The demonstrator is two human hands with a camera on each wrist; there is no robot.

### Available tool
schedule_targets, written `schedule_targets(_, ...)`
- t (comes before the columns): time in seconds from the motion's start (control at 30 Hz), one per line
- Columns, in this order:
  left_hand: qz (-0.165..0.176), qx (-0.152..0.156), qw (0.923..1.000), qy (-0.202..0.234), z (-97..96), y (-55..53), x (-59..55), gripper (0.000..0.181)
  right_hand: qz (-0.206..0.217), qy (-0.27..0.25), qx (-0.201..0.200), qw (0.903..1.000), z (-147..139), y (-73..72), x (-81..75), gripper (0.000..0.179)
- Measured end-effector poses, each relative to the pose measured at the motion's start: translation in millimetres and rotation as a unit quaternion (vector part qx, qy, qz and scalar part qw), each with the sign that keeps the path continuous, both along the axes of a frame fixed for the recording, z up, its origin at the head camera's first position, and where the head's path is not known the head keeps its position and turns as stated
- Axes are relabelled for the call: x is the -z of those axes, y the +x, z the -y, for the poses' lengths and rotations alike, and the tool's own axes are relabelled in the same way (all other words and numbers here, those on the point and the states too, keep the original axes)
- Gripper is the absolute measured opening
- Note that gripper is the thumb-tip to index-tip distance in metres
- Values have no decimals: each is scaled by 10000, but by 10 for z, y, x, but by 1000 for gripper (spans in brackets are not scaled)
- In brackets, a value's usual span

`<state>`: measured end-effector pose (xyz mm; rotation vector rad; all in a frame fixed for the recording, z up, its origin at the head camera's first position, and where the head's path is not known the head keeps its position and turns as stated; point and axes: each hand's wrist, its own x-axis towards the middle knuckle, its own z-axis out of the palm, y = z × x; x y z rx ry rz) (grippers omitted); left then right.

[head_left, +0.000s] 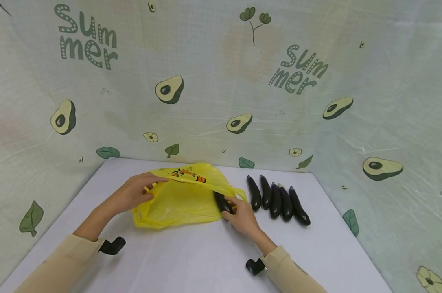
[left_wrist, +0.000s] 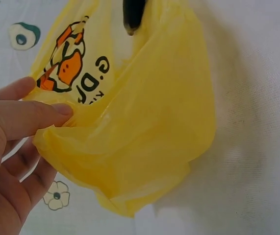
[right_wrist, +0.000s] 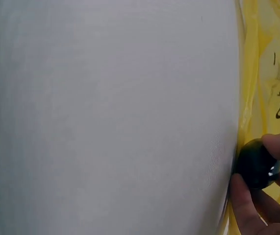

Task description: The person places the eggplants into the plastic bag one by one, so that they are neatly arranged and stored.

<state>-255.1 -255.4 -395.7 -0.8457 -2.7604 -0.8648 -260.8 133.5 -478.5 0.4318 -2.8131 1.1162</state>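
A yellow plastic bag (head_left: 184, 203) with a printed cartoon lies on the white table, its mouth spread toward me. My left hand (head_left: 134, 192) pinches the bag's upper edge at the left between thumb and fingers, lifting it. In my right hand (head_left: 243, 215) is a dark, glossy eggplant (head_left: 222, 203), gripped round its near end. The eggplant's far end is inside the bag's mouth, under the raised edge. From the left wrist, the stem end of the eggplant (left_wrist: 132, 17) shows within the bag. The right wrist view has its rounded end (right_wrist: 258, 164) between thumb and fingers.
Several more eggplants (head_left: 276, 199) lie side by side in a row on the table (head_left: 191, 260), right of the bag. A pale cloth (head_left: 206, 61) printed with avocados and leaves hangs behind and along both sides. Each sleeve cuff carries a small black camera (head_left: 112, 245).
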Motion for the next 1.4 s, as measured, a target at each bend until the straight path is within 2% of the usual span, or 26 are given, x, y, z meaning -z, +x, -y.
schedule_targets(0.2, 84, -64, 9999, 96, -2, 5, -10, 63, 3, 22, -46, 10000, -16, -2, -12, 56)
schedule_targets(0.57, -41, -73, 10000, 26, 1, 2, -15, 64, -61, -363, 296, 9989, -21, -15, 30, 45)
schedule_targets(0.8, -33, -20, 10000, 34, -14, 12, -26, 62, -102, -336, 561, 9978, -2, -60, 61, 41)
schedule_targets(1.4, 83, -94, 9999, 72, -1, 13, -3, 62, -281, -210, 926, 9951, 37, -132, 34, 33)
